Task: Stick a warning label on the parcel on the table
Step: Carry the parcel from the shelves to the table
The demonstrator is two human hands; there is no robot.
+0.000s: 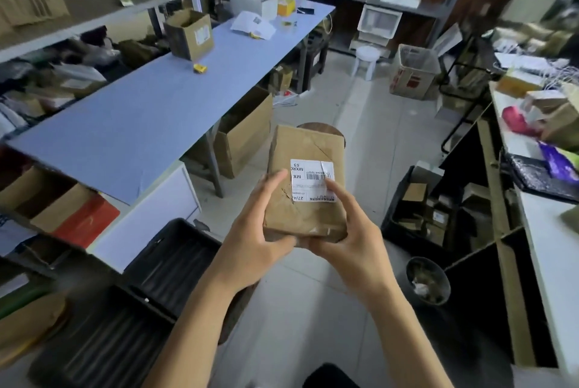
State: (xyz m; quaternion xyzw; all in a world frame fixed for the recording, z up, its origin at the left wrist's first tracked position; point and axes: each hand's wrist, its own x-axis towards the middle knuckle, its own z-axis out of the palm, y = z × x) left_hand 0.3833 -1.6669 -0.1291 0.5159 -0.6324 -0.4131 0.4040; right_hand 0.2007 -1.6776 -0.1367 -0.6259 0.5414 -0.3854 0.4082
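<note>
A brown cardboard parcel with a white shipping label on top is held in the air over the floor, in front of me. My left hand grips its near left corner, thumb under the edge. My right hand holds the near right side, with the index finger resting on the label. The long blue table lies to the left. Small yellow stickers lie on it, one mid-table and others farther back. No warning label is visible on the parcel.
An open cardboard box, a white box and papers stand on the blue table. Black trays sit low left. A wooden stool top is behind the parcel. A black bin and crate are right, beside a cluttered white counter.
</note>
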